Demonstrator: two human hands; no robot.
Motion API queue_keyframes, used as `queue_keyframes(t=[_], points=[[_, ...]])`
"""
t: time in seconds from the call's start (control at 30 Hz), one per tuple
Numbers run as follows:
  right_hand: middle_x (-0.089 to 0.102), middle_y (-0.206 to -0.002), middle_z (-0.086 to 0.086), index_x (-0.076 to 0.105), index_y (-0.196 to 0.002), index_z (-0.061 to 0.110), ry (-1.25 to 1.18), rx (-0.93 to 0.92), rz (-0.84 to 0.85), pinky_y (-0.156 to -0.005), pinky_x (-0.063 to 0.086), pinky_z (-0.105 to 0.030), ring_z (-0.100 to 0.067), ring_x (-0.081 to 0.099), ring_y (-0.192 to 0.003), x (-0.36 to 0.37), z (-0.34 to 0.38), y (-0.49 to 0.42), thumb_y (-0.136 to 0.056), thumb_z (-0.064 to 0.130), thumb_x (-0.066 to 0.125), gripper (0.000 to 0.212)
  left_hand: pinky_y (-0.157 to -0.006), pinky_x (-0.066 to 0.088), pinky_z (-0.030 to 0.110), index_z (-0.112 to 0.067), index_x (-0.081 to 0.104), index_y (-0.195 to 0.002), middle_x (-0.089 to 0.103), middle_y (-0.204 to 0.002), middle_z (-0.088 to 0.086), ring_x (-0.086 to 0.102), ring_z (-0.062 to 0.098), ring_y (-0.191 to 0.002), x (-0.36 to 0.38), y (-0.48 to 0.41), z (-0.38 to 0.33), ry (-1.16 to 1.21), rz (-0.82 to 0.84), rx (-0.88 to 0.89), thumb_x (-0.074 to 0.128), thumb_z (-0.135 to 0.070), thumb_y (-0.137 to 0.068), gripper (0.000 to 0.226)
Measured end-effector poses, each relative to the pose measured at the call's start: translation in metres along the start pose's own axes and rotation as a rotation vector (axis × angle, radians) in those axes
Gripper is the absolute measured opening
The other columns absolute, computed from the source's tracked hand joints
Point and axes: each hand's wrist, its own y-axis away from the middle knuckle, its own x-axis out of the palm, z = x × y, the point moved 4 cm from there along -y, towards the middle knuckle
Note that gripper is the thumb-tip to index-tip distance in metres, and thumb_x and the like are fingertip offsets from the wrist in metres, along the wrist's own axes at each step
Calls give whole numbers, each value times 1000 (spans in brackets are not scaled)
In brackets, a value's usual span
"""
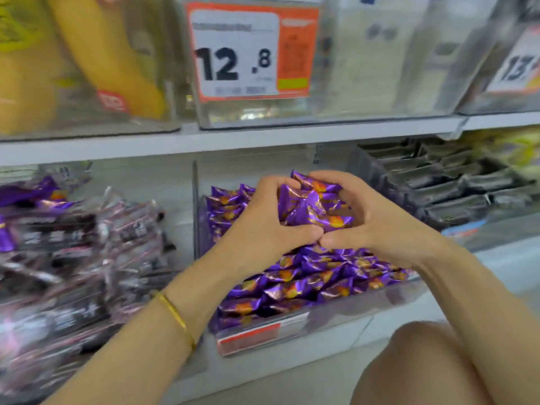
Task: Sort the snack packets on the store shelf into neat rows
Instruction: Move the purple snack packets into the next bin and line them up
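Note:
A clear plastic bin (295, 325) on the lower shelf holds several purple snack packets (306, 282) with orange print, lying in a loose heap. Above the heap, both hands hold a bunch of the same purple packets (309, 209). My left hand (263, 217) grips the bunch from the left, fingers curled over its top. My right hand (368, 214) grips it from the right. The two thumbs touch below the bunch.
Left of the bin lies a blurred pile of dark and pink packets (73, 252). Rows of black packets (444, 182) sit in a tray at the right. The upper shelf (233, 138) carries clear bins, yellow bags (96, 54) and a 12.8 price tag (248, 51). My knee (423, 366) is at lower right.

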Motion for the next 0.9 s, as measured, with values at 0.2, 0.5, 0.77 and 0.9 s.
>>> queue_keyframes(t=[0.2,0.5,0.77,0.9], points=[[63,-116,-7,53,-125,22,75,35,-131,-81,54,-28,-13,63,-99,-63,-25,-13,-60,-11,78,77,-91,50,42,-28,42,-107,56,-115,5,62,21,-101,40,-65,12,-165,25,-47,77,-37,-50,68],[54,-114,4,46,-132,21,787,74,-164,-84,41,-18,-12,54,-102,-115,-30,-61,-68,6,76,72,-102,35,26,-10,40,-138,41,-141,9,42,21,-127,46,-137,47,-538,39,-69,58,-1,-87,55],[53,-124,-7,42,-134,15,1143,200,73,-83,42,-25,-23,51,-110,-111,-63,-118,-68,8,74,75,-104,29,38,-14,50,-130,44,-140,3,33,28,-128,58,-151,68,-987,112,-35,46,-19,-94,37],[55,-112,-3,44,-129,18,981,326,143,-73,41,-25,-17,52,-93,-115,-75,-124,-68,7,75,70,-104,28,39,-19,46,-134,43,-142,0,33,25,-128,57,-150,69,-1008,110,-28,45,-19,-94,40]])
